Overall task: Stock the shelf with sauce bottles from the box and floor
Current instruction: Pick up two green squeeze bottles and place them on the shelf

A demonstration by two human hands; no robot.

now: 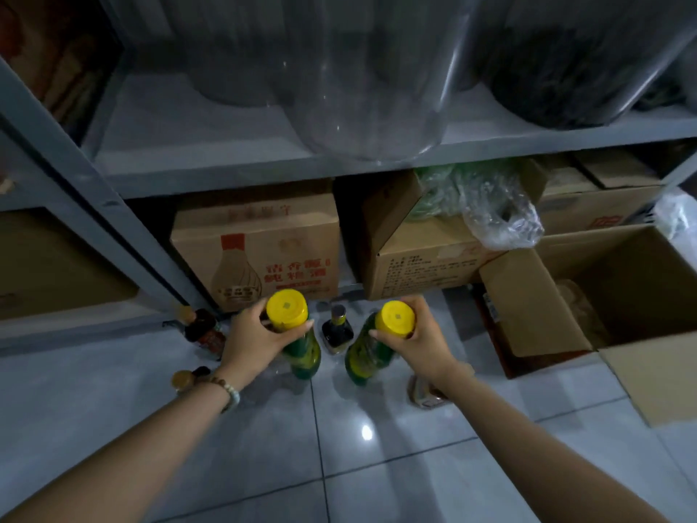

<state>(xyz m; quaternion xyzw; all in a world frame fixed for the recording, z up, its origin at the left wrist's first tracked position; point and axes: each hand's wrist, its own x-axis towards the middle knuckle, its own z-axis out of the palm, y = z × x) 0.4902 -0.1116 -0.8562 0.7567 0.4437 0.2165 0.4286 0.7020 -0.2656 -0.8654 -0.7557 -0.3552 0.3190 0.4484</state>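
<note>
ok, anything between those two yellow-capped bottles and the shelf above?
Yes: a large clear jar sits at the front edge of the shelf, straight above the left bottle and right bottle. Bare shelf shows left of the jar.

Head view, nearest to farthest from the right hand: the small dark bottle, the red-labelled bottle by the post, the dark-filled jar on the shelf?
1. Small dark bottle, just left of the right hand.
2. Red-labelled bottle, far left by the post.
3. Dark-filled jar, up on the shelf, right.
</note>
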